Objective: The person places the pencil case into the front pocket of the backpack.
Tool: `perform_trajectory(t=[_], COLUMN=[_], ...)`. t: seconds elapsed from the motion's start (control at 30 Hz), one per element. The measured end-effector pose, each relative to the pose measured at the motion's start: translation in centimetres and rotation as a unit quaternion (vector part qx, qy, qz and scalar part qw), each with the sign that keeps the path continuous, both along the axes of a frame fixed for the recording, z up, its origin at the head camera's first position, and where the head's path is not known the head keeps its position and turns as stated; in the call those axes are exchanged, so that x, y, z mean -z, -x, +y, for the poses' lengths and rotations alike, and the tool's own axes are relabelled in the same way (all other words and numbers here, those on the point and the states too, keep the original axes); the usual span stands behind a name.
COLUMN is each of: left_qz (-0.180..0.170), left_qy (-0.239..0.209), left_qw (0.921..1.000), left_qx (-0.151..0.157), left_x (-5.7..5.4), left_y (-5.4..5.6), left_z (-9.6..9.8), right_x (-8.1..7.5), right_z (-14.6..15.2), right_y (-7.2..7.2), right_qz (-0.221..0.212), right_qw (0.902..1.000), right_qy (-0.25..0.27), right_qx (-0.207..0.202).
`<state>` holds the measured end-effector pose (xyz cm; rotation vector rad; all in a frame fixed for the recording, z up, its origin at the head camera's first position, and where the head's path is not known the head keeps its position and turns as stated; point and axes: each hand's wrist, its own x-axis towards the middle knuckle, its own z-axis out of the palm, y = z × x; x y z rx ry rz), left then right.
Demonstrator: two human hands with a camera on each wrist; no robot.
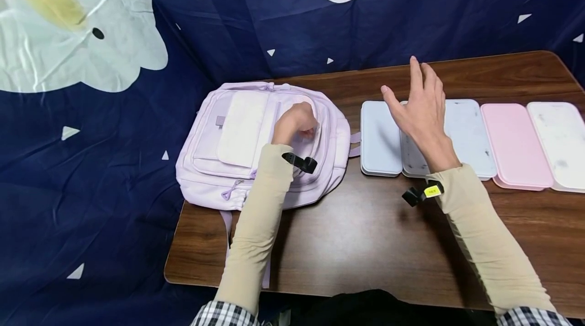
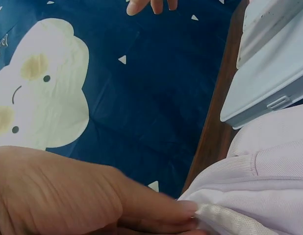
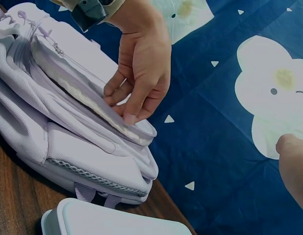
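A lavender backpack lies on its back on the table, its front side up. My left hand pinches the edge of its front pocket between thumb and fingers. In the left wrist view the pale pocket edge runs out from under the thumb. The right wrist view shows the pocket unzipped along a long slit, the left hand gripping its far end. My right hand is raised over the light blue boxes, fingers spread, holding nothing. Beneath it are a light blue box and a larger scuffed one.
Farther right in the same row lie a pink box and a white box. A lavender strap reaches from the backpack towards the first box. Behind the wooden table hangs a dark blue cloth with cloud prints.
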<state>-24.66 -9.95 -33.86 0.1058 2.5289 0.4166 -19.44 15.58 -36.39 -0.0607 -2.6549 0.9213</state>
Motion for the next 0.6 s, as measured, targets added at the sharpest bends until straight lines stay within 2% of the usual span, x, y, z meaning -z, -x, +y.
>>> perform_trajectory(t=[0.17, 0.6], left_qz=[-0.037, -0.021], left_qy=[-0.030, -0.050], left_qw=[0.9988, 0.9981], left_qx=[-0.015, -0.028], left_x=[0.19, 0.62], left_y=[-0.20, -0.43], left_z=[-0.16, -0.67], right_x=[0.05, 0.37], right_z=[0.04, 0.03], right_y=[-0.04, -0.11], right_qz=[-0.002, 0.014], right_qw=[1.0000, 0.9999], right_qy=[0.001, 0.003], right_qx=[-0.002, -0.003])
